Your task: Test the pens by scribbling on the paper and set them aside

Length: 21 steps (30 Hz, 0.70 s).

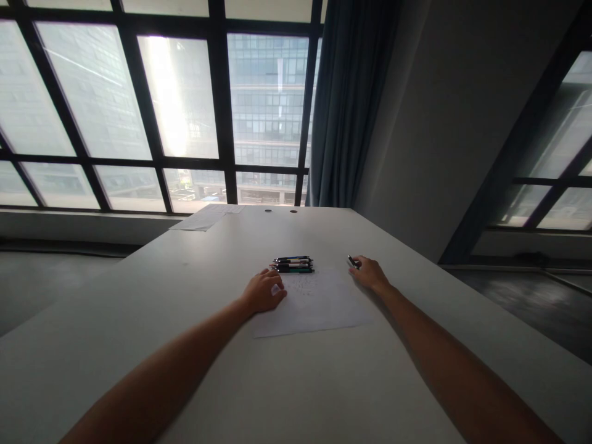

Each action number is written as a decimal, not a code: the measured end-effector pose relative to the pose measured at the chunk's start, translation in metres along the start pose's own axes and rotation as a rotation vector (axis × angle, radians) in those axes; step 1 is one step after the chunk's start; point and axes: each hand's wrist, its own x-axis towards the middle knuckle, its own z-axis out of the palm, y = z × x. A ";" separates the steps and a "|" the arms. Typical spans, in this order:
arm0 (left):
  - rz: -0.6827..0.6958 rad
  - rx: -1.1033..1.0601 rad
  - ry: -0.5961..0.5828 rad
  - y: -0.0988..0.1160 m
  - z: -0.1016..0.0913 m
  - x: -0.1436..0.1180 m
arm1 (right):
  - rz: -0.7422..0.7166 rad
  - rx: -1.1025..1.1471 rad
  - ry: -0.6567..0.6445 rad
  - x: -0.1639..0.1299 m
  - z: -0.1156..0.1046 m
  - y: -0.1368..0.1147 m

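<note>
A white sheet of paper (319,302) with faint scribbles lies on the long grey table (194,370). My left hand (264,291) rests curled on the sheet's left upper corner, holding nothing that I can see. My right hand (369,272) sits just past the sheet's right upper corner with its fingers closed on a dark pen (353,261), whose tip points up and left. A neat row of several pens (293,264) lies side by side just beyond the sheet's far edge, between my two hands.
Another loose paper (206,218) lies at the table's far left edge. Two round cable holes (280,211) sit near the far edge. Large windows and a dark curtain (351,105) stand behind the table; a wall rises on the right.
</note>
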 end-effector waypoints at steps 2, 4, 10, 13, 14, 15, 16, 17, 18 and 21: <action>-0.004 0.000 -0.005 0.000 0.000 0.000 | -0.026 -0.047 -0.004 -0.001 0.003 0.003; -0.010 0.000 -0.008 0.000 0.001 0.000 | -0.039 -0.104 -0.014 -0.002 0.003 0.004; -0.020 -0.003 -0.016 0.002 0.000 0.001 | -0.026 -0.185 0.001 -0.010 -0.004 -0.008; -0.024 -0.005 -0.016 0.003 -0.001 0.001 | -0.111 -0.154 0.069 -0.016 -0.007 -0.036; -0.026 -0.005 -0.019 0.004 -0.002 0.001 | -0.181 -0.121 0.058 -0.018 -0.007 -0.049; -0.027 -0.004 -0.023 0.004 -0.002 0.001 | -0.249 -0.085 0.032 -0.021 -0.005 -0.063; -0.029 -0.002 -0.027 0.004 -0.002 0.001 | -0.316 -0.058 -0.008 -0.024 -0.003 -0.078; -0.029 0.001 -0.029 0.004 -0.002 0.001 | -0.372 -0.044 -0.054 -0.027 0.000 -0.093; -0.029 0.004 -0.028 0.004 -0.002 0.001 | -0.416 -0.042 -0.089 -0.029 0.003 -0.107; -0.020 0.012 -0.018 0.004 -0.002 0.001 | -0.451 -0.098 -0.139 -0.033 0.010 -0.137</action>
